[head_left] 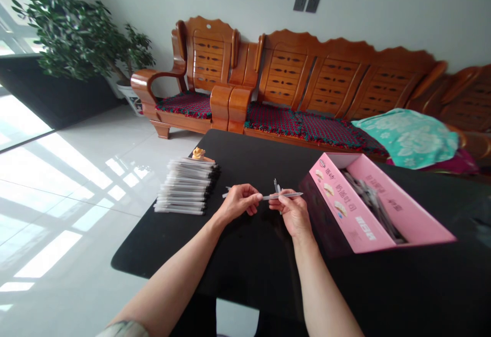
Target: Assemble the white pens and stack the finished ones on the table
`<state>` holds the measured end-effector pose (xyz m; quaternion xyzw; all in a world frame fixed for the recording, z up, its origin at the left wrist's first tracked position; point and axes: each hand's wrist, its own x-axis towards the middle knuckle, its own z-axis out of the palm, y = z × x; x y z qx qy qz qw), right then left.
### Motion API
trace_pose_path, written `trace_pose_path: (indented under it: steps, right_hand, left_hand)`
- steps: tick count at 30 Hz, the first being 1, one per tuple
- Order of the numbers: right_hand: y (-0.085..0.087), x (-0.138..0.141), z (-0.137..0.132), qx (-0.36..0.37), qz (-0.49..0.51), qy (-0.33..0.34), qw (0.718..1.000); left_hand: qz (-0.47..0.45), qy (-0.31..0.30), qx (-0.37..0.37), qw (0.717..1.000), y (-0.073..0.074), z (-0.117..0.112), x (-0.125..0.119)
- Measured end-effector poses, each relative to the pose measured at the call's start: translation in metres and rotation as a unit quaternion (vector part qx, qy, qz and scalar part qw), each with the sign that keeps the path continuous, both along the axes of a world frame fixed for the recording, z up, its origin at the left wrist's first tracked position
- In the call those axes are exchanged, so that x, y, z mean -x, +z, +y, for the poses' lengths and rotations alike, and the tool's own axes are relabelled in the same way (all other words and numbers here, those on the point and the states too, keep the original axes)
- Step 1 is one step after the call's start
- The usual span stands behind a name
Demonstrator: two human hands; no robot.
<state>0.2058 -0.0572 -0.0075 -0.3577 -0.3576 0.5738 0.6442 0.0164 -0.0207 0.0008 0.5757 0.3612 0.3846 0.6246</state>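
Observation:
Over the black table, my left hand (241,202) pinches the left end of a slim, pale pen (271,197). The fingers of my right hand (294,212) close around the same pen nearer its pointed end, which sticks out to the right. Just behind my right fingers, another thin pen (276,185) shows, partly covered by the hand; whether it is held too, I cannot tell. A pale piece (226,194) pokes out to the left of my left hand, mostly hidden. Left of my hands lies a stack of pens (186,186) with clear barrels and black ends.
On the right of the black table (245,255), a pink open box (343,204) holds dark, thin items. A small yellowish figurine (198,153) stands behind the pen stack. Beyond the table runs a wooden sofa (284,71) with a turquoise cloth (410,137); potted plants (84,35) stand at left.

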Motion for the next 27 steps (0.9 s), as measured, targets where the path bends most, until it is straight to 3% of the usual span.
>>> trace_pose_path:
  steps: [5, 13, 20, 27]
  right_hand:
    - [-0.0011, 0.0000, 0.0005, 0.004, -0.001, 0.002, 1.000]
    - [-0.0018, -0.0004, -0.0001, 0.005, 0.002, 0.002, 1.000]
    - [0.0001, 0.0007, 0.0001, 0.005, -0.003, 0.005, 1.000]
    - [-0.0020, -0.0005, 0.0005, 0.005, -0.002, 0.003, 1.000]
  left_hand:
    - [0.040, -0.061, 0.006, 0.997, -0.0029, 0.0010, 0.0022]
    - [-0.003, -0.007, -0.015, 1.000, -0.0053, 0.0025, 0.0006]
    - [0.072, -0.037, -0.006, 0.997, -0.0035, 0.0013, 0.0025]
    - [0.017, 0.003, -0.022, 1.000, -0.0023, 0.0011, 0.0007]
